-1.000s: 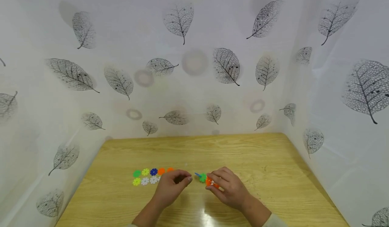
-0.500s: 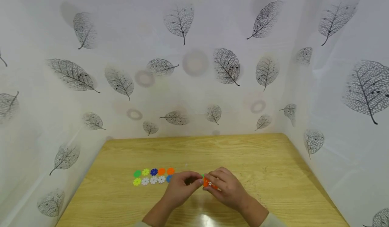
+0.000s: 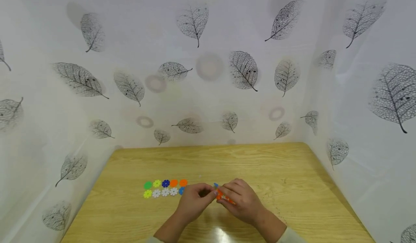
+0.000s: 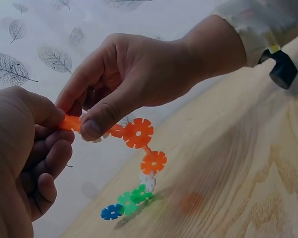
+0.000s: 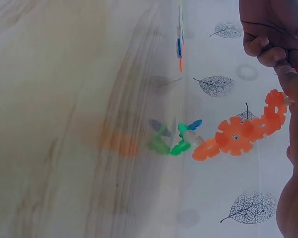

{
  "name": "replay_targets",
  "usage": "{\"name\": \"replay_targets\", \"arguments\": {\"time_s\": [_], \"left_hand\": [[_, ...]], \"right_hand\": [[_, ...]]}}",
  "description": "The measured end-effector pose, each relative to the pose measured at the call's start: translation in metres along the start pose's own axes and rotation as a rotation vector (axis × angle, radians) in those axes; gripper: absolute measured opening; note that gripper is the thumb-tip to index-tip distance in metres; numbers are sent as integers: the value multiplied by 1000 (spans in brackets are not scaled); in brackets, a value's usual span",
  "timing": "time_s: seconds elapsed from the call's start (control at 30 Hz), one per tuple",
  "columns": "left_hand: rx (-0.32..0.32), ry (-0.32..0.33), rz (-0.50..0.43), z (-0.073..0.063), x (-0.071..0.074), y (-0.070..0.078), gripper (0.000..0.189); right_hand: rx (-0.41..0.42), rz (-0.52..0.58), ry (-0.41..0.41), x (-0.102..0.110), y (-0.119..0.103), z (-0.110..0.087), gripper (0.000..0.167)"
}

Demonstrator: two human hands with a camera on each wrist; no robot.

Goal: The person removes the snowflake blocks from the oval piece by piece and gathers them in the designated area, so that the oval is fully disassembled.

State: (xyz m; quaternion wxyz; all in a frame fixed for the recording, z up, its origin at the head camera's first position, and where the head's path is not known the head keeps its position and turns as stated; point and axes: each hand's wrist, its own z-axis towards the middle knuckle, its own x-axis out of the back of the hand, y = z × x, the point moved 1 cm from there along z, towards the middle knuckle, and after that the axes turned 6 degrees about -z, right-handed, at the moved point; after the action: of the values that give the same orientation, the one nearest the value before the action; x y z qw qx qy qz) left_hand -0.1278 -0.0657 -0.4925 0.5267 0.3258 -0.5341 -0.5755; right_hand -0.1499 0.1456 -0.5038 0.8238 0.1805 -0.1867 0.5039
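Observation:
A chain of linked plastic snowflake discs point(image 4: 139, 133) hangs from my hands, running from orange through white and green to blue. Between thumb and forefinger, my left hand point(image 3: 194, 202) pinches an orange snowflake disc point(image 4: 69, 122), seen edge-on at the upper end. My right hand point(image 3: 243, 202) grips the chain right beside it, thumb point(image 4: 97, 124) in front, fingertips of both hands almost meeting. Below them dangle further orange discs point(image 5: 236, 136), with a blue disc point(image 4: 111, 212) at the far end, close over the table. The fingers partly hide the joint between the hands.
Two rows of loose snowflake discs lie on the wooden table point(image 3: 260, 163) left of my hands, including a green disc point(image 3: 147, 185), a dark blue disc point(image 3: 165, 183) and white discs point(image 3: 156, 193). A leaf-patterned white curtain point(image 3: 208, 102) encloses the table's back and sides.
My left hand has moved right to meet the right hand at the chain, uncovering more loose discs. The right hand has hardly moved; the chain's blue end has shifted slightly.

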Motion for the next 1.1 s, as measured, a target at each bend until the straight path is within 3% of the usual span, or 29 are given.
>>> {"name": "replay_targets", "arguments": {"time_s": [0.2,0.5,0.7,1.1], "left_hand": [[53,36,-4,1,0,2,11],[97,64,-34,-1,2,3,13],[99,43,-20,-2,1,0,13],[82,96,58,-4,5,2,13]], "right_hand": [[-19,-20,18,2,0,-1,32],[-33,-11,23,1,-1,-4,8],[-35,5,21,-2,-3,-4,11],[-20,-9,9,-6,-4,-2,11]]}}
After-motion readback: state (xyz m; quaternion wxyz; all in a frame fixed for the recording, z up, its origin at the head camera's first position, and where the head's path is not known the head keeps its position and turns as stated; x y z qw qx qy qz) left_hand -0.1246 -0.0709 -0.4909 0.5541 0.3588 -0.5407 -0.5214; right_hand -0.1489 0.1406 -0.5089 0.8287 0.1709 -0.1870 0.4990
